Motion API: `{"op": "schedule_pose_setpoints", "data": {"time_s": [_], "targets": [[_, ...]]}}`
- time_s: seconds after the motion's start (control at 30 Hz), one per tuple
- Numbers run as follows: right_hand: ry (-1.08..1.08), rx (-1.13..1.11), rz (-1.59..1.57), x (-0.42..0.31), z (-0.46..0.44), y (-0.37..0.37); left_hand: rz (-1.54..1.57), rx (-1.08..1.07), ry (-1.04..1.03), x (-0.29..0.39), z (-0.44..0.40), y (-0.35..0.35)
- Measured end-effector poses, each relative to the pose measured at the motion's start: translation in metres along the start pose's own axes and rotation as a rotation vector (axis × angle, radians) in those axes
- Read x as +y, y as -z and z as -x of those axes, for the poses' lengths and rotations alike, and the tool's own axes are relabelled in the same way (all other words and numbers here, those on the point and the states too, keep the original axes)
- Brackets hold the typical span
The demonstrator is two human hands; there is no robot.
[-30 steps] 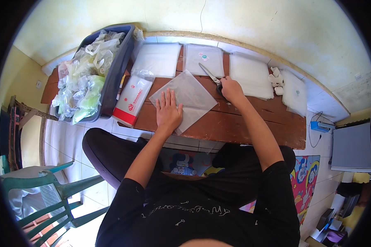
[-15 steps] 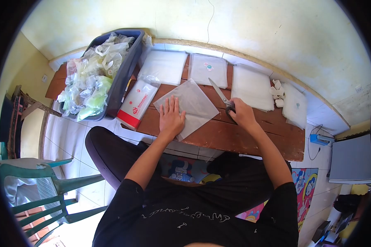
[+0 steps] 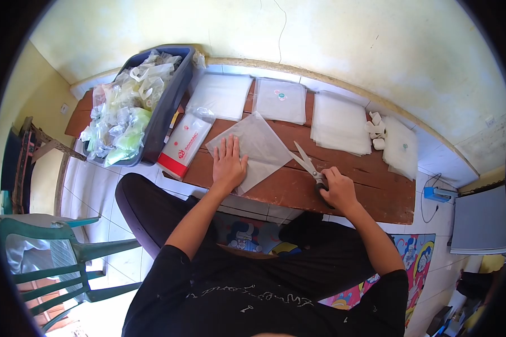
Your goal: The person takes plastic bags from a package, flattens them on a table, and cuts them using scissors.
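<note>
My left hand (image 3: pixel 229 165) lies flat, fingers stretched out, on a clear plastic sheet or bag (image 3: pixel 267 149) turned diagonally on the brown wooden table (image 3: pixel 371 185). In my right hand (image 3: pixel 338 188) is a pair of scissors (image 3: pixel 308 163) with dark handles. Its blades point up and left, close to the right corner of the plastic. Left of my left hand is a red-and-white printed packet (image 3: pixel 184 145). Behind the plastic lie a stack of clear bags (image 3: pixel 219 95) and another stack with a small printed mark (image 3: pixel 280 101).
A dark tub (image 3: pixel 171 106) heaped with crumpled plastic bags (image 3: pixel 123 106) stands at the left. More flat plastic stacks (image 3: pixel 340 123) lie at the right, beside white crumpled pieces (image 3: pixel 376 130). A green chair (image 3: pixel 78 253) is at lower left, and a wall (image 3: pixel 331 39) runs behind the table.
My right hand has moved the scissors down toward the table's front edge, away from the back stacks. My left hand stays on the plastic. The view has shifted slightly.
</note>
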State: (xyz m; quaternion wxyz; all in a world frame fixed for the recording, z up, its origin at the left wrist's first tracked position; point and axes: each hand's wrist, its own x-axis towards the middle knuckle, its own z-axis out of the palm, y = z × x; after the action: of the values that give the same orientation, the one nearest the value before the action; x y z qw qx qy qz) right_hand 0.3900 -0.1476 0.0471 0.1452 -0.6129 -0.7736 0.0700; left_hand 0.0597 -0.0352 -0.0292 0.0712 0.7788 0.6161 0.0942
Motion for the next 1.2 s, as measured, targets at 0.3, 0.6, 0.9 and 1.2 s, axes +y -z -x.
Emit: {"op": "schedule_pose_setpoints", "data": {"time_s": [0.3, 0.6, 0.9, 1.2], "targets": [[-0.006, -0.036, 0.105, 0.007, 0.013, 0.0, -0.009, 0.006, 0.001, 0.001, 0.0, -0.001], [0.021, -0.019, 0.093, 0.006, 0.004, 0.001, -0.014, 0.018, -0.006, 0.001, 0.0, 0.0], [0.029, -0.032, 0.102, 0.0, 0.0, 0.01, -0.018, 0.025, -0.011, 0.0, 0.0, -0.001], [0.037, -0.038, 0.13, -0.009, -0.01, 0.007, -0.017, 0.055, -0.024, 0.0, 0.0, -0.002]]}}
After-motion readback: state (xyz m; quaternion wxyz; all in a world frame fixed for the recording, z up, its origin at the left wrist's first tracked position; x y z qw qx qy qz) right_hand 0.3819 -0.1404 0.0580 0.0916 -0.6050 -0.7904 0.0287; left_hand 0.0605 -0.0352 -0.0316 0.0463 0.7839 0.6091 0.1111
